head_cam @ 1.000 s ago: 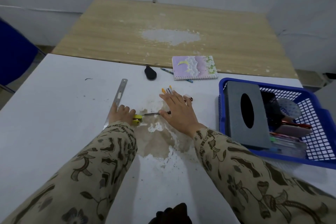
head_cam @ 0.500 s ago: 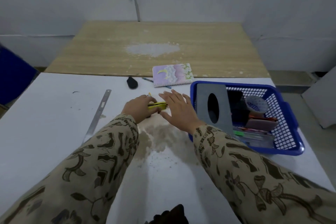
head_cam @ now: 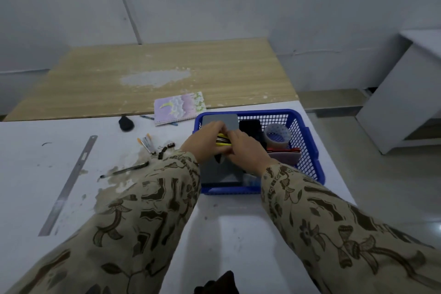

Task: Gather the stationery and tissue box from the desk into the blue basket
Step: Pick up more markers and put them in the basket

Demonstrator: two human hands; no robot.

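The blue basket (head_cam: 307,141) stands at the right of the white desk. A grey tissue box (head_cam: 218,173) lies in its left half. Above the box, my left hand (head_cam: 202,142) and my right hand (head_cam: 247,151) meet. Between them they hold a small yellow and black cutter (head_cam: 223,139), with fingers curled round it from both sides. Most of the cutter is hidden by the fingers. A tape roll (head_cam: 278,136) and red and pink items lie in the basket's right half.
On the desk to the left lie a steel ruler (head_cam: 69,184), a black pen (head_cam: 126,169), orange-tipped pens (head_cam: 146,142), small black clips (head_cam: 165,149) and a black lump (head_cam: 126,123). A pastel notebook (head_cam: 179,107) lies behind the basket, over a blue pen (head_cam: 146,117).
My left hand carried the yellow cutter from the desk's middle rightward to above the basket. My right hand followed and now grips it too. The view swung right.
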